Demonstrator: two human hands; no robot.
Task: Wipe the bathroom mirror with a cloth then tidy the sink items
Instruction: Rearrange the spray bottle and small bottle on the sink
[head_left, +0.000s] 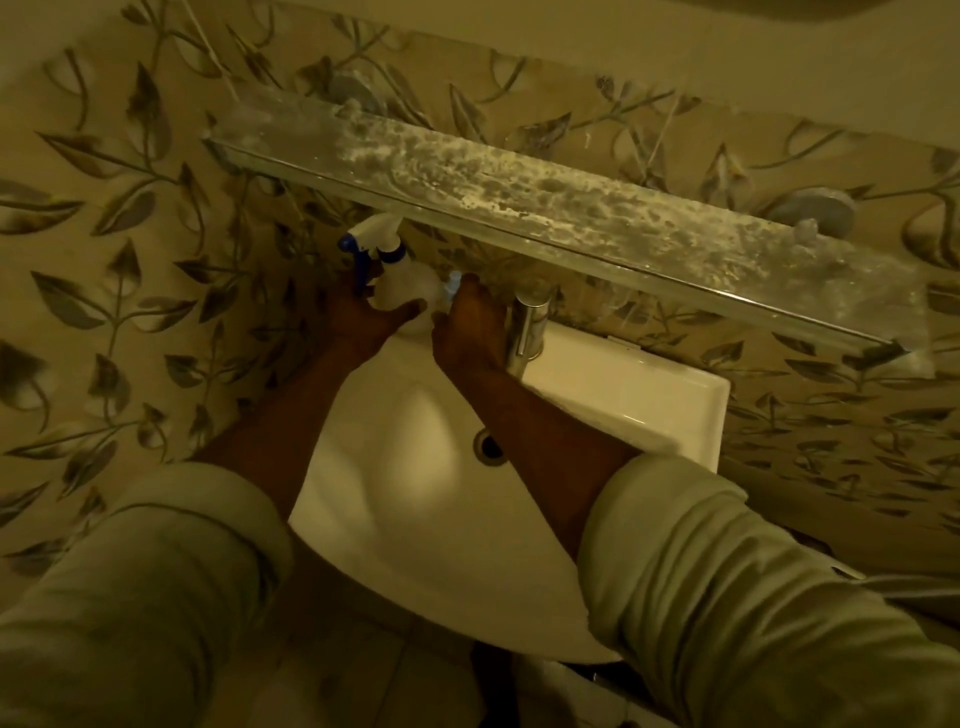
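Left hand (363, 317) fingers grip spray bottle (400, 283); right hand (470, 325) fingers' state unclear

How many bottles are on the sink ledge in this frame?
2. A spray bottle with a blue trigger stands at the sink's back left corner by the left hand. A smaller bottle sits beside the right hand, mostly hidden. Others could be hidden behind the hands.

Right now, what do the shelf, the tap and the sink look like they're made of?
Shelf: clear glass, likely; tiles show through it, with white crusty residue on top. Tap: polished metal, probably chrome, judging by its bright reflections. Sink: glossy white, probably glazed ceramic.
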